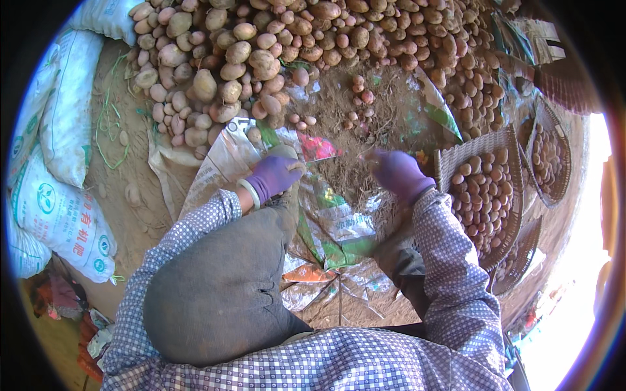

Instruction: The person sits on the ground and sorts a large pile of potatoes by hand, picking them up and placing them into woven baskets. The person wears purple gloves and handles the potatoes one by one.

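Note:
My left hand (pixel 276 177), in a purple glove with a pale bangle at the wrist, lies against my shoe (pixel 284 152) and lower trouser leg. Its curled fingers hide whether it holds anything. My right hand (pixel 400 175), gloved in purple too, is blurred over the loose soil and dry roots (pixel 349 178), and its fingertips are indistinct. Beyond both hands, a few small potatoes (pixel 359 117) lie on the soil. The large potato heap (pixel 234 54) spreads behind them. Under my hands are printed plastic sheets (pixel 347 225), partly covered with dirt.
At the right stand a woven basket (pixel 516 195) of small potatoes and a second basket (pixel 567 166), also filled; a third basket (pixel 530 249) is partly hidden. Full white sacks (pixel 68 112) line the left side. Another person's sleeve (pixel 567 85) shows at the upper right. Green twine (pixel 105 132) lies on the ground.

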The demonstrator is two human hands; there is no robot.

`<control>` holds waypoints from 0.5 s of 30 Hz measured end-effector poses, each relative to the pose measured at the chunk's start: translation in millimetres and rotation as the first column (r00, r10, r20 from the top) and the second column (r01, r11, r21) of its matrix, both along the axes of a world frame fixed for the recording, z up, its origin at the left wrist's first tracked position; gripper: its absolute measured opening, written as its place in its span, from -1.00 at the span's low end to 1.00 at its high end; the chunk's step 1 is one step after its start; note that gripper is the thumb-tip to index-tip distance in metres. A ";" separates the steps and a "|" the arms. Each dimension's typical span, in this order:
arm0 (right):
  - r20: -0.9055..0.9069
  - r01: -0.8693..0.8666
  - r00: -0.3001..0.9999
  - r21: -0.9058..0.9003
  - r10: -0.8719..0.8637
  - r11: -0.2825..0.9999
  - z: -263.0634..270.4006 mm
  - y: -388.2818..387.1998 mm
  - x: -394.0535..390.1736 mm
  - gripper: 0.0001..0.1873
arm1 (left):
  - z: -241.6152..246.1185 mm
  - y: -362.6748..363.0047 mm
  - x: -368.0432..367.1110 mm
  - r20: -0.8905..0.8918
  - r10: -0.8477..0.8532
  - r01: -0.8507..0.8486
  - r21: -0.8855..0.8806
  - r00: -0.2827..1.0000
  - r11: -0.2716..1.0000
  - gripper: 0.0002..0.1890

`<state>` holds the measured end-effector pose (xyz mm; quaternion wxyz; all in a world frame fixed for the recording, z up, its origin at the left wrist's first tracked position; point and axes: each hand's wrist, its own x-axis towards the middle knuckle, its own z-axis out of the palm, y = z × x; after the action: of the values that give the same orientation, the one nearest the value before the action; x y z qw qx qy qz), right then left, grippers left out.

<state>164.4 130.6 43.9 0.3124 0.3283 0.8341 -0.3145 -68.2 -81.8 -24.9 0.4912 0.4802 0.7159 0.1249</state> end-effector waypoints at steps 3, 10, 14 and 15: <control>-0.248 0.225 0.953 0.180 -0.177 0.958 -28.3 12.7 -32.7 -0.65 | -1.3 -3.5 -1.2 -0.006 -0.022 0.022 0.016 1.000 1.000 -0.75; -0.101 0.215 0.976 0.319 -0.193 0.923 -84.7 -5.7 -88.9 -0.64 | -9.1 -12.1 -2.0 0.016 -0.007 0.004 0.185 1.000 0.983 -0.75; -0.149 0.181 0.979 0.318 -0.140 0.931 -85.6 -12.3 -86.9 -0.64 | -5.0 -6.8 -3.1 -0.028 -0.014 0.018 0.153 0.999 0.988 -0.74; -0.161 0.266 0.959 0.231 -0.233 0.936 -82.7 -14.0 -83.2 -0.66 | -1.0 -4.2 -4.4 -0.038 -0.040 0.046 0.190 0.998 0.981 -0.72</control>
<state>81.3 116.6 -38.8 0.1708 0.4469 0.8373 -0.2645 -72.5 -86.0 -25.9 0.4332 0.5424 0.6985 0.1739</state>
